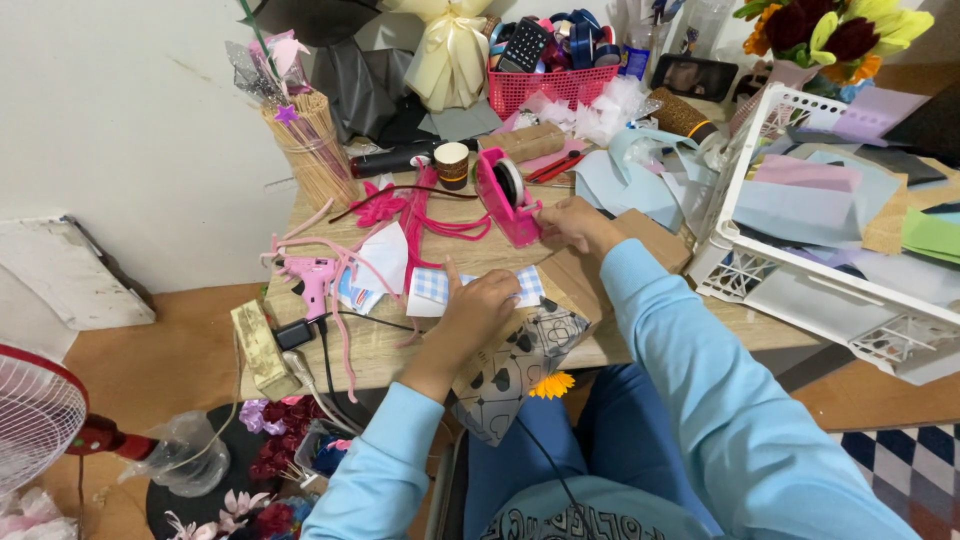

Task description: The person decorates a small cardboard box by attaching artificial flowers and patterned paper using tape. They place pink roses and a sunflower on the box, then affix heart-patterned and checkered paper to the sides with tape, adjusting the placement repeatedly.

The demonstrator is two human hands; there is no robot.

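The person sits at a cluttered wooden tabletop [400,345], both arms in light blue sleeves. The left hand [478,308] lies flat on a blue-and-white checked paper sheet [432,286], its fingers bent down against the paper and the thumb pointing up toward the far edge; the grip is a press rather than a clasp, and nothing is closed inside it. The checked sheet lies near the front middle of the tabletop, partly under that hand, with a patterned grey wrapping paper [520,365] hanging over the table edge just below it.

The right hand [575,225] reaches to the pink tape dispenser [508,197], which stands just beyond the checked sheet. Its fingers are drawn together at the front end of the dispenser; whether they pinch a strip of tape cannot be told.

To the left a pink glue gun [312,277] lies on the tabletop, with pink ribbon strands [435,215] trailing between it and the dispenser. A bundle of wooden sticks [315,150] stands at the far left corner. A red basket [550,85] of ribbon spools sits at the back, and a white crate [800,270] of coloured paper sheets stands on the right.
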